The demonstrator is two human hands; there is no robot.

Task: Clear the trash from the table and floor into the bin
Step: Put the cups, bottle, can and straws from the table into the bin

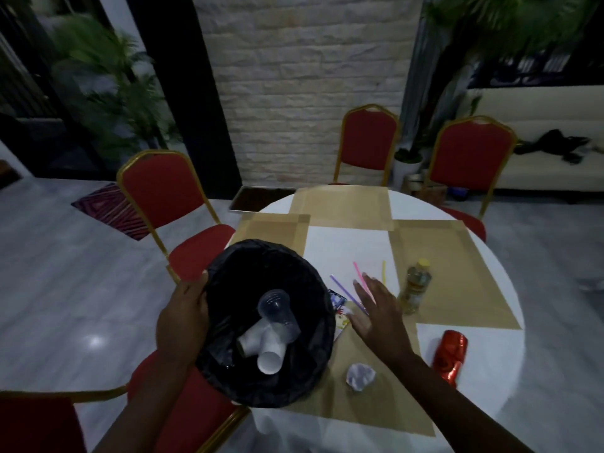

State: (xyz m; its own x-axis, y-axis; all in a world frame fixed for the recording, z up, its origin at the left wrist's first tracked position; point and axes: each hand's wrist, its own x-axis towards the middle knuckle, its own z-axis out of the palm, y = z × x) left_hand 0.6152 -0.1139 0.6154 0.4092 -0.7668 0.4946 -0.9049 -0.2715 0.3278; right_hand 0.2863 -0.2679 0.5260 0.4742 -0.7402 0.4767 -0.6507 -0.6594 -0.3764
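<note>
Over white round table (343,246), right hand (379,315) flat, fingers spread, holding nothing, above purple, pink, yellow plastic straws (359,277). Left hand (183,317) clamped on rim of black bag-lined bin (261,282), tilted at table edge; clear and white cups (273,335) inside. Crumpled white paper (360,376) near bin. Crushed red can (450,354), yellow-capped plastic bottle (415,286) further right.

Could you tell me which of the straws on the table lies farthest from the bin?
The yellow straw. It lies near the bottle, beyond the pink straw and the purple straw, which is nearest the bin.
</note>
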